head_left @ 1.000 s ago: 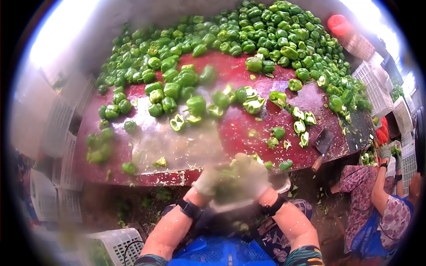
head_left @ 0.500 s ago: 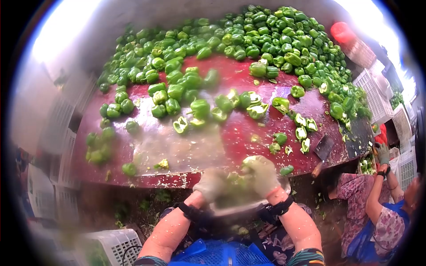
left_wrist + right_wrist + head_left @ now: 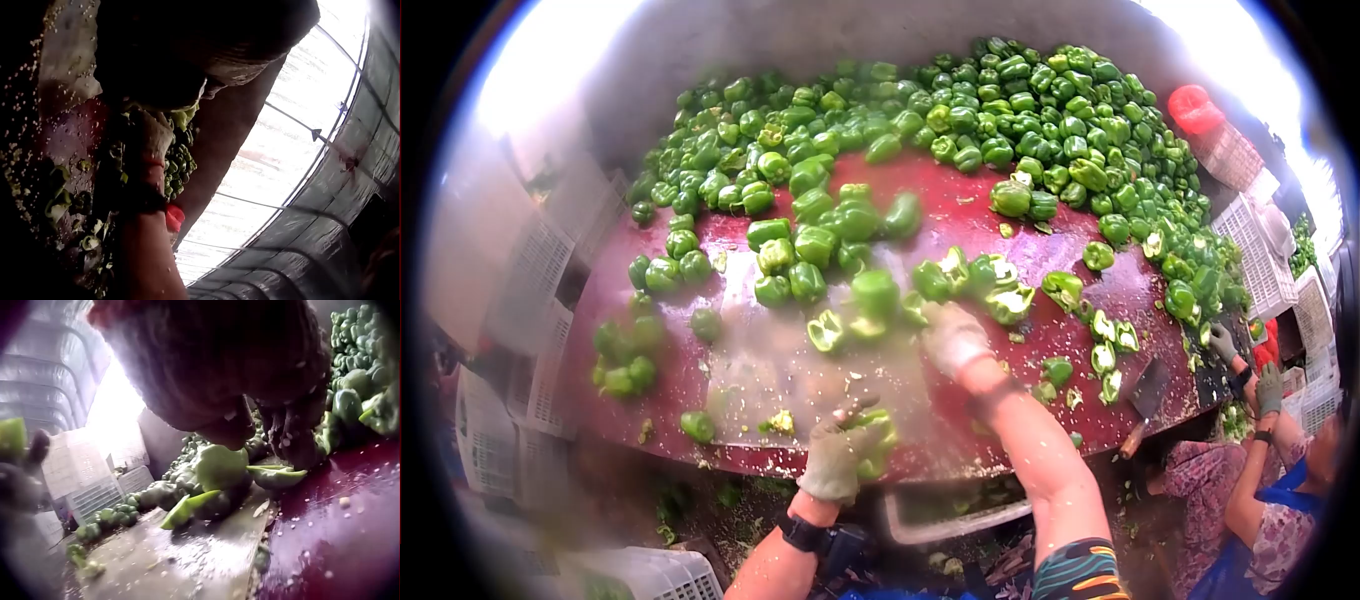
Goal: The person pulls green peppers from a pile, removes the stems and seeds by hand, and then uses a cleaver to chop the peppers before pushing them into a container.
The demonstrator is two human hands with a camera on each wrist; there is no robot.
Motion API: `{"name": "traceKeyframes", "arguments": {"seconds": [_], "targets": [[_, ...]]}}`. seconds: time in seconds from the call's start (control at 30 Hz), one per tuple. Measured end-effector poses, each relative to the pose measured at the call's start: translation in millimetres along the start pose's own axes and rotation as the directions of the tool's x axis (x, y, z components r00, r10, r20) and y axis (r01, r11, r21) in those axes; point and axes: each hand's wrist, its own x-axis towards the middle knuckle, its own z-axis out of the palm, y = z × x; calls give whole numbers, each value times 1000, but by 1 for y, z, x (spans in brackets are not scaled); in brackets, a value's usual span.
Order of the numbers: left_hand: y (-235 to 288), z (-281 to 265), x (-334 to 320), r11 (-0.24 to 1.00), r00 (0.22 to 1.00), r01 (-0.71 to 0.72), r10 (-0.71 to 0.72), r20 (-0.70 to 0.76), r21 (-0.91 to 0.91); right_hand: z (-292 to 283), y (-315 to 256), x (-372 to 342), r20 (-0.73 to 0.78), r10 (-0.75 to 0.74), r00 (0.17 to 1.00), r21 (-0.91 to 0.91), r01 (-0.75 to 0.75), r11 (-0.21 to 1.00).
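My gloved left hand (image 3: 832, 465) holds a cut green pepper (image 3: 878, 445) over the table's near edge; the same pepper (image 3: 12, 437) shows at the left of the right wrist view. My gloved right hand (image 3: 957, 345) is stretched over the table beside cut peppers. In the right wrist view the dark underside of that hand (image 3: 219, 369) has its fingers pointing down at a pepper half (image 3: 278, 477), next to a whole pepper (image 3: 222, 465); nothing gripped is visible. The left hand (image 3: 206, 50) is a dark shape in the left wrist view.
A large heap of green peppers (image 3: 1080, 120) covers the back of the red table (image 3: 960, 430). A cleaver (image 3: 1148, 388) lies at the right. Below the near edge is a white-rimmed tub (image 3: 960, 527). White crates (image 3: 1255, 250) and another person (image 3: 1280, 490) are at the right.
The hands were together over the tub. My right hand has moved forward to the peppers; my left has moved slightly left and down with the cut pepper. The head view has shifted.
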Motion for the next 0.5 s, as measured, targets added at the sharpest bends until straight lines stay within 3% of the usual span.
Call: {"name": "traceKeyframes", "arguments": {"seconds": [0.13,0.23,0.27,0.3,0.43,0.5], "targets": [[3,1,4,1000,1000,-1,1,4,23,34,13,55,223,102,969,-86,-84,993],[12,0,2,998,999,50,-50,-2,25,56,22,45,209,114,971,-10,-114,993],[13,0,2,999,998,54,-54,-33,-6,49,20,29,139,114,984,40,-120,992],[13,1,3,998,996,57,-59,-61,-35,49,22,15,45,96,994,135,-101,986],[4,-2,6,998,993,8,-15,-120,-54,10,12,-64,112,-22,994,348,-18,937],[1,0,7,1000,995,24,-24,-99,1,0,3,-106,87,-173,981,417,122,901]]}}
